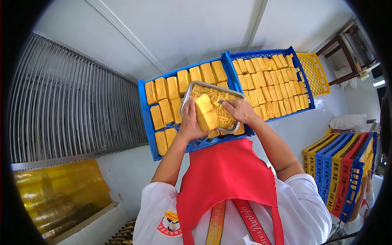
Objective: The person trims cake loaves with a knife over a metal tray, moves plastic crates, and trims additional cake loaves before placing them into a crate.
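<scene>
My left hand is wrapped round a small yellow loaf that looks split or creased across its middle. It is held over the near left part of a metal tray of yellow shreds. At the tray's right side, my right hand is closed on the handle of a utensil, whose far end is hard to make out among the shreds. The tray rests over a blue crate that holds rows of yellow loaves.
A second blue crate with many small loaves adjoins on the right, beside a yellow crate. Stacked coloured crates stand at lower right, near another person's arm. A metal slatted rack fills the left.
</scene>
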`<state>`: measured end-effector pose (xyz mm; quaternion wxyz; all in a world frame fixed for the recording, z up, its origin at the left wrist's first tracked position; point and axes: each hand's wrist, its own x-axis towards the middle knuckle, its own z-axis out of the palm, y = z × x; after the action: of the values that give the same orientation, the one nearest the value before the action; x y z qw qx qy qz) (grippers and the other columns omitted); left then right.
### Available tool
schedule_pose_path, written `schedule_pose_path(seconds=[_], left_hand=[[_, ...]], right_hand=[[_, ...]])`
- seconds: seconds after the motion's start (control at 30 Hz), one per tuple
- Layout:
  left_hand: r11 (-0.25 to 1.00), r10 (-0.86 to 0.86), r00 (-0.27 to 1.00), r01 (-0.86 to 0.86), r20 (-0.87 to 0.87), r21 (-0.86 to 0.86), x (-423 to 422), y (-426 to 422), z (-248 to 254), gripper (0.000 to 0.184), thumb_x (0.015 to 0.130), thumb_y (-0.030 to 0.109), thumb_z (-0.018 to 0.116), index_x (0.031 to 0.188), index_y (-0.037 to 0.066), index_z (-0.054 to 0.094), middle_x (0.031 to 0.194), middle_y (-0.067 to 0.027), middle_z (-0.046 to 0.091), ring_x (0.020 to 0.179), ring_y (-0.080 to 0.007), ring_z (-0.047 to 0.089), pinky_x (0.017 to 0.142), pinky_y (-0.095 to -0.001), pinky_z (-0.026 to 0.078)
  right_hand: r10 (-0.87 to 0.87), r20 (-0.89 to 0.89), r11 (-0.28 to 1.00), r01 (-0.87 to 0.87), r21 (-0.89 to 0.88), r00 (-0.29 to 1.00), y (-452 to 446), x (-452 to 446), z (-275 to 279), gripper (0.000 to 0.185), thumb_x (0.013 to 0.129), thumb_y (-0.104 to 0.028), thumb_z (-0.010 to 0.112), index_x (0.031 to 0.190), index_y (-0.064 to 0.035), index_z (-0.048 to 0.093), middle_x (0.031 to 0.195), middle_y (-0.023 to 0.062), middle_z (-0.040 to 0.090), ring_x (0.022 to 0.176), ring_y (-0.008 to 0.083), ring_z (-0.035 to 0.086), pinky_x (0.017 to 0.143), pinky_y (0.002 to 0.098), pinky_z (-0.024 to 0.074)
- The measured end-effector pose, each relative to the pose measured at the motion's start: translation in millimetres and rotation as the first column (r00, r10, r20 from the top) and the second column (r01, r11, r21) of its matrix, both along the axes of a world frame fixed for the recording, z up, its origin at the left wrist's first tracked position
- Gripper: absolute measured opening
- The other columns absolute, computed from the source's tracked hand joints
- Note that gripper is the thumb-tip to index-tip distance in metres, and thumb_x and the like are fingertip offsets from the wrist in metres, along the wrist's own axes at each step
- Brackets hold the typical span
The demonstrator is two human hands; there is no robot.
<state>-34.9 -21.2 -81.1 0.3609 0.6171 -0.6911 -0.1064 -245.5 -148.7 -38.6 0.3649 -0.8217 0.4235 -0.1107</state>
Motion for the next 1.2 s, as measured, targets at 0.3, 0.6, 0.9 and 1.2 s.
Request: schedule_pose_path(seconds=[0.3, 0.6, 0.9, 1.2], left_hand=[[0.992, -0.128, 0.992, 0.128, 0.001, -0.025, -8.9, 5.6, -1.8, 0.144, 0.045, 0.032, 0.092, 0.151, -0.004, 0.001, 0.145, -0.0301, 0.024, 0.135, -0.0491, 0.028, 0.114, -0.0507, 0.028], [0.993, -0.119, 0.992, 0.119, -0.033, -0.026, -13.0, 2.7, -2.9, 0.141, 0.047, 0.033, 0.091, 0.150, -0.004, 0.002, 0.144, -0.0306, 0.025, 0.134, -0.0486, 0.029, 0.112, -0.0512, 0.030], [0.985, -0.150, 0.987, 0.144, -0.064, -0.091, -12.7, 5.5, 5.4, 0.127, 0.051, 0.022, 0.085, 0.150, -0.003, 0.010, 0.137, -0.0284, 0.033, 0.127, -0.0478, 0.036, 0.109, -0.0507, 0.034], [0.993, -0.121, 0.989, 0.119, -0.084, -0.025, -16.3, 6.3, 4.5, 0.124, 0.052, 0.021, 0.084, 0.150, -0.002, 0.012, 0.137, -0.0279, 0.034, 0.127, -0.0482, 0.036, 0.109, -0.0511, 0.034]], right_hand=[[0.130, -0.067, 0.975, -0.140, -0.170, 0.989, 3.5, 15.9, 7.6, 0.049, 0.096, -0.047, 0.044, 0.080, -0.0071, 0.068, 0.076, 0.0207, 0.067, 0.078, 0.0403, 0.065, 0.072, 0.0494, 0.0500], [0.255, -0.135, 0.964, -0.263, -0.044, 0.958, 8.2, 18.6, 9.7, 0.064, 0.096, -0.060, 0.039, 0.081, -0.0071, 0.071, 0.080, 0.0215, 0.068, 0.084, 0.0410, 0.065, 0.075, 0.0491, 0.0498], [0.068, 0.023, 0.995, -0.066, -0.078, 0.997, 2.0, 16.7, 4.4, 0.066, 0.095, -0.061, 0.039, 0.083, -0.0038, 0.069, 0.079, 0.0218, 0.067, 0.081, 0.0420, 0.064, 0.072, 0.0491, 0.0497], [0.191, -0.082, 0.974, -0.199, -0.110, 0.978, 7.5, 17.7, -5.5, 0.073, 0.089, -0.071, 0.041, 0.071, -0.0037, 0.065, 0.071, 0.0232, 0.065, 0.077, 0.0409, 0.065, 0.070, 0.0491, 0.0495]])
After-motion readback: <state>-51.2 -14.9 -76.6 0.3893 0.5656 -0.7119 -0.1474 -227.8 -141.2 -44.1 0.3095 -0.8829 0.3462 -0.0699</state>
